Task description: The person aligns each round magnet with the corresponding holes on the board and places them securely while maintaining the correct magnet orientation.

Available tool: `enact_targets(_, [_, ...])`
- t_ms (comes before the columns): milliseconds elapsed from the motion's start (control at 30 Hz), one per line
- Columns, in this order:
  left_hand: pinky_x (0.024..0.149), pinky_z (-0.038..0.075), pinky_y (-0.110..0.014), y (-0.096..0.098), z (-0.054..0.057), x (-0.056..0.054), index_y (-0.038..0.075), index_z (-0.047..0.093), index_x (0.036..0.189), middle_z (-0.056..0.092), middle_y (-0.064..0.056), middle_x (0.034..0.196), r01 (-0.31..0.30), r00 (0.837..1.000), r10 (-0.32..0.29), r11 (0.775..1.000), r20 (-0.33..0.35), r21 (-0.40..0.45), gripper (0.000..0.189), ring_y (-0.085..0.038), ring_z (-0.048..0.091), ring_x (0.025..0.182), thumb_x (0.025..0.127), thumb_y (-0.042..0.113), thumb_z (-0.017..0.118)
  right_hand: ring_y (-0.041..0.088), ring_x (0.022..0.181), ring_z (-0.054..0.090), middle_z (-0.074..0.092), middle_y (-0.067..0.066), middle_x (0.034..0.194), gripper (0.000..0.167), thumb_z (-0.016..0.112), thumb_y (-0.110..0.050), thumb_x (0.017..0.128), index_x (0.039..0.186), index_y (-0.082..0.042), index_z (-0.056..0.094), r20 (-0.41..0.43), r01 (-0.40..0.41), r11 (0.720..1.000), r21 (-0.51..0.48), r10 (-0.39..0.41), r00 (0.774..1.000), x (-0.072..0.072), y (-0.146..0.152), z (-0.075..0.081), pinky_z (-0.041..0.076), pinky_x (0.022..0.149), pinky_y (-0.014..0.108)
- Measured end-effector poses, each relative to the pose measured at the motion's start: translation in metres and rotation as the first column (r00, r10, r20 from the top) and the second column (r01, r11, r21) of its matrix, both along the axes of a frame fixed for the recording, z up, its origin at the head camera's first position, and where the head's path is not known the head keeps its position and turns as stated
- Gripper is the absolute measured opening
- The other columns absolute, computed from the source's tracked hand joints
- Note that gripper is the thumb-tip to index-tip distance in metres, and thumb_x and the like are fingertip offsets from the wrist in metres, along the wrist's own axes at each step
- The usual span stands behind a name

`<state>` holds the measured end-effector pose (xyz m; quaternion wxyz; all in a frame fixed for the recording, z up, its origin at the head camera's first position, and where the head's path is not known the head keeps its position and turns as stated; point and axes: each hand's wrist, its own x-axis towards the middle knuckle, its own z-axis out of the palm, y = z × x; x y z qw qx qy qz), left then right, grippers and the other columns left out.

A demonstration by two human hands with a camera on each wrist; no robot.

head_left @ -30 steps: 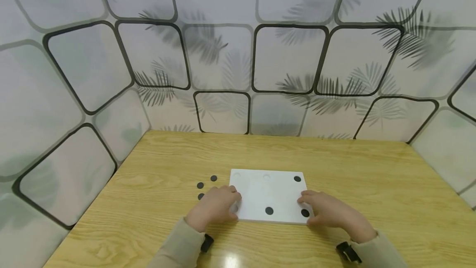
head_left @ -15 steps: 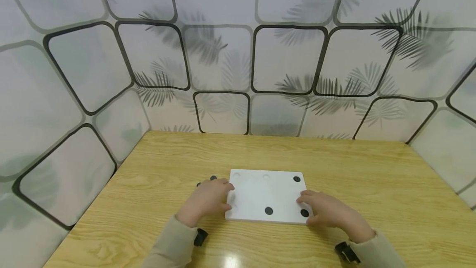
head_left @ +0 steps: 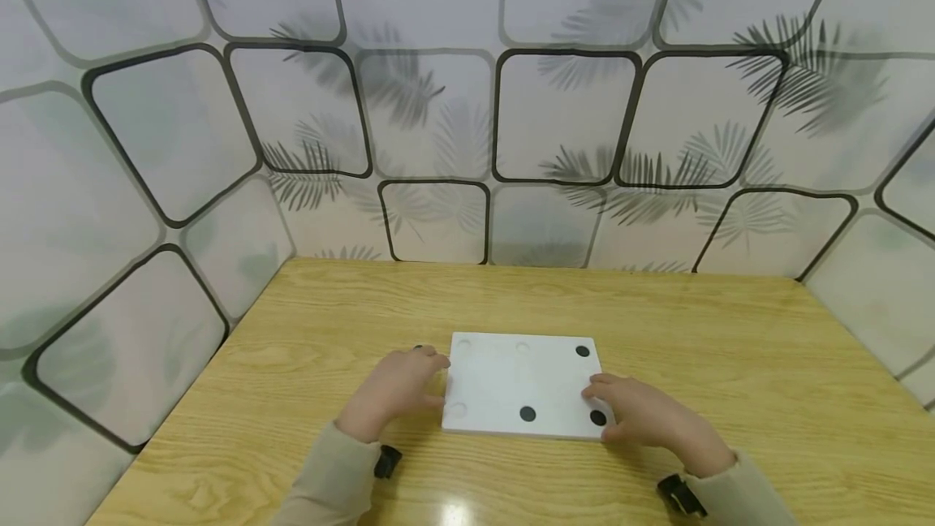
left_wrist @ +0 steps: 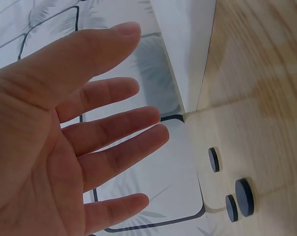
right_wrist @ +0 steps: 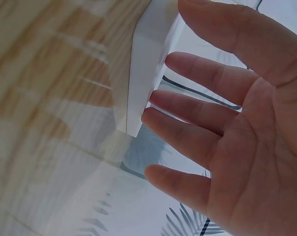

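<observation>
A white rectangular board (head_left: 493, 384) with shallow round recesses lies on the table. Black discs sit in its far-right corner (head_left: 582, 351), near-middle (head_left: 527, 414) and near-right (head_left: 598, 418) recesses; the two far recesses to the left and the near-left one are bare. My left hand (head_left: 394, 392) is just off the board's left edge, holding nothing; in the left wrist view its fingers (left_wrist: 124, 152) are spread and fairly straight. On the right, my right hand (head_left: 646, 412) rests its fingertips on the board's edge, thumb at the near corner. Three loose black discs (left_wrist: 244, 196) show in the left wrist view.
The wooden table (head_left: 351, 307) extends around the board on all sides. A pale patterned wall covering (head_left: 431, 120) rises behind it and along both sides. In the head view my left hand hides most of the loose discs.
My left hand has drawn back leftward off the board, uncovering the near-left recess and covering the loose discs in the head view. The right hand has stayed nearly still.
</observation>
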<state>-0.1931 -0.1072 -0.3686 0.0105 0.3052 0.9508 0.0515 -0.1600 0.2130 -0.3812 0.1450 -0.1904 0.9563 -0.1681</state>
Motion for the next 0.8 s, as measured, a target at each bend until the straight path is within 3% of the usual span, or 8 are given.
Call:
enact_targets(267, [0.071,0.046,-0.035,-0.01,0.003,-0.002,0.005,0.059,0.109,0.058,-0.009,0.105,-0.055,0.998,0.053,0.997,0.038,0.056,0.044,-0.022,0.058,0.081,0.073,0.027,0.072,0.036,0.112,0.043,0.047,0.019,0.124,0.049,0.076,-0.011,0.065,0.11,-0.001,0.059,-0.001,-0.002,1.0,-0.004,0.002,1.0,0.001,-0.001,0.001,0.033,0.092,0.047])
enact_targets(567, [0.08,0.044,-0.041,-0.022,0.004,-0.006,0.004,0.058,0.112,0.055,-0.014,0.112,-0.137,0.988,0.127,0.984,0.092,0.116,0.043,-0.029,0.056,0.094,0.075,0.022,0.071,0.036,0.113,0.042,0.047,0.018,0.124,0.049,0.076,-0.01,0.064,0.11,-0.002,0.059,0.012,0.013,1.0,-0.01,-0.012,1.0,0.002,-0.002,0.002,0.032,0.093,0.048])
enact_targets(800, [0.08,0.043,-0.042,-0.029,0.002,-0.01,0.006,0.059,0.11,0.056,-0.014,0.112,-0.154,0.986,0.144,0.98,0.086,0.123,0.04,-0.03,0.056,0.095,0.075,0.021,0.07,0.037,0.114,0.041,0.046,0.019,0.125,0.049,0.075,-0.009,0.064,0.11,-0.002,0.059,0.019,0.016,1.0,-0.014,-0.015,1.0,0.002,-0.002,0.003,0.032,0.093,0.048])
